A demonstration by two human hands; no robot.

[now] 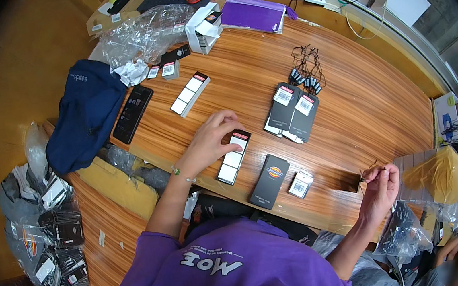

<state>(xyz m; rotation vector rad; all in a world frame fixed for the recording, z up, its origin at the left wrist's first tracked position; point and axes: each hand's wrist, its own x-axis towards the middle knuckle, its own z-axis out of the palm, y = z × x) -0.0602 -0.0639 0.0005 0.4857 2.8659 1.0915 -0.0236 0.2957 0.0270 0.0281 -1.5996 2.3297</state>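
My left hand [217,136] closes its thumb and fingers on the upper end of a stack of black-and-white tags [233,163] near the table's front edge. To the right of that stack lie a black hang tag stack [269,181] with a coloured emblem and a small pack of white tags [301,184]. Raised at the right edge of the table, my right hand [383,186] has its fingertips pinched together. Something thin and dark shows by those fingertips, too small to name. Below them is a small dark open box [353,182].
Black tags [288,112] with tangled strings lie right of centre. Another white tag stack [190,95], a phone [133,114] and navy cloth [84,113] are leftward. Clear plastic [145,35] and a purple pouch [253,13] lie behind. Bagged tags [59,235] sit far left.
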